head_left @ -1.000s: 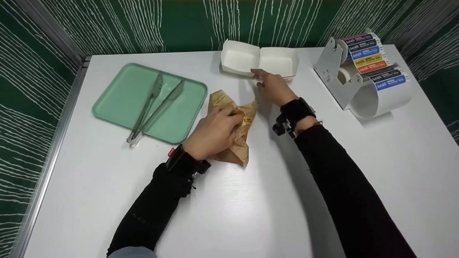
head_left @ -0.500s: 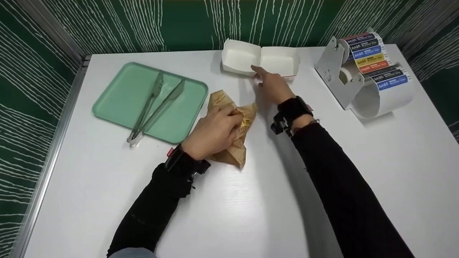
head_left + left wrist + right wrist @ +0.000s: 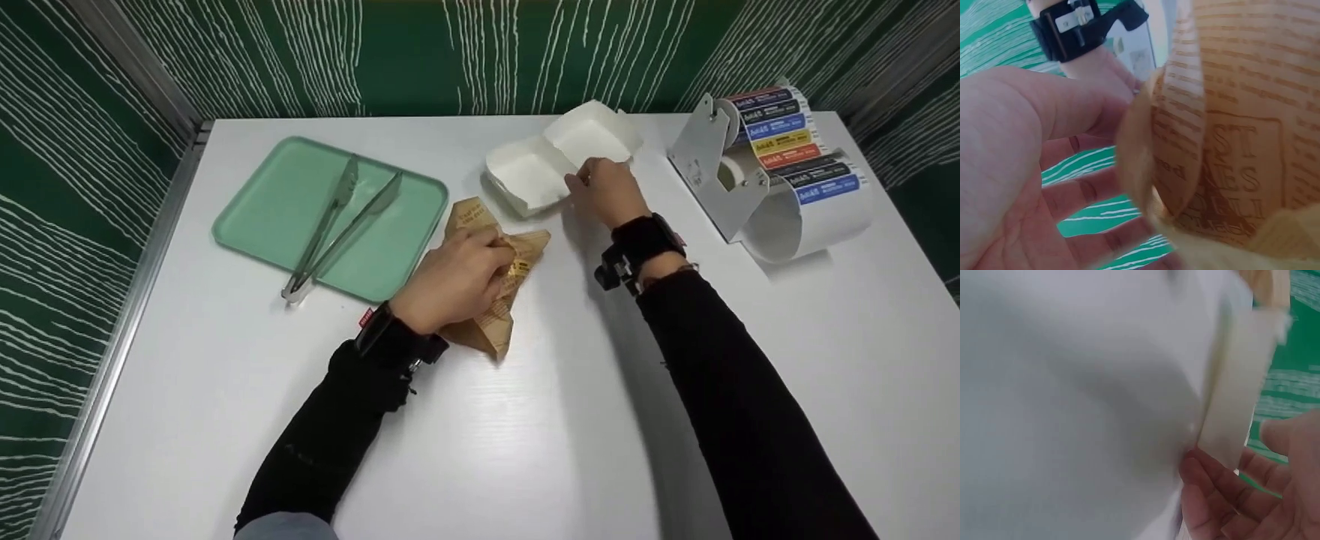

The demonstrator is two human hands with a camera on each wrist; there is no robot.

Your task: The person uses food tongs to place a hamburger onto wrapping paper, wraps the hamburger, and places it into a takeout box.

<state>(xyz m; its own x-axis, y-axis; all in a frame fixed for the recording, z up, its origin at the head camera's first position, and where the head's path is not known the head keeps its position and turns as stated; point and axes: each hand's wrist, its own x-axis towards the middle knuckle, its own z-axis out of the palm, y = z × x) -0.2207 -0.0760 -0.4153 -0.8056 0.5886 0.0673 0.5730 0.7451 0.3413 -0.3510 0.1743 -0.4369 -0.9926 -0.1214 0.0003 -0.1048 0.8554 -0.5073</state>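
Note:
My left hand [image 3: 456,277] grips a brown printed paper wrapper [image 3: 523,259], folded with pointed corners, at the middle of the table. In the left wrist view the thumb [image 3: 1081,104] lies against the paper and the other fingers reach behind it; what the wrapper contains is hidden. Beyond it stands an opened white paper takeout box [image 3: 529,169], turned at an angle, its two halves spread. The right hand [image 3: 607,191] holds this box near the front fold. In the right wrist view curled fingers [image 3: 1207,478] meet the box's lower corner while the thumb stands apart.
To the left lies a green tray [image 3: 262,217], with metal tongs [image 3: 337,232] resting across it and over its front edge. A metal dispenser [image 3: 701,161] with label rolls [image 3: 780,142] stands at the right. A green wall with white streaks rises behind the white table [image 3: 480,450].
The right hand has gone from pointing at the box to holding it. The box has turned and its left half has come nearer the wrapper. The left hand stays on the wrapper.

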